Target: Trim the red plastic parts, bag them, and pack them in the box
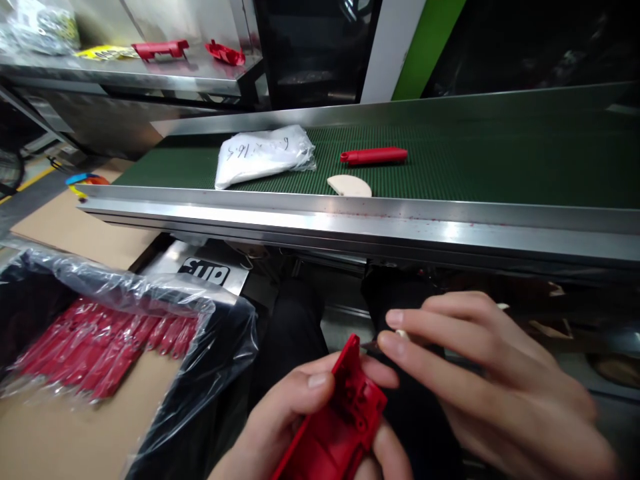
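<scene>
Low in the view, my left hand [300,400] is closed around a red plastic shell [345,417], a hollow moulded part with small posts and holes inside its upper end. The thumb presses on its left wall, with fingers behind and on the right. Just right of it, my right hand [480,373] pinches a small dark blade [371,346] between thumb and fingertips. The blade's tip is close to the shell's upper corner; whether it touches is unclear. A cream-coloured bit [401,333] shows between the fingers. Most of the tool is hidden.
A metal-edged green conveyor [475,167] crosses ahead, bearing a white packet [265,155], a red tube-like part [375,156] and a cream half-disc [350,185]. At left, a lined box [165,407] holds several bagged red parts [95,347]. Red shells [160,49] lie on a metal table [210,77].
</scene>
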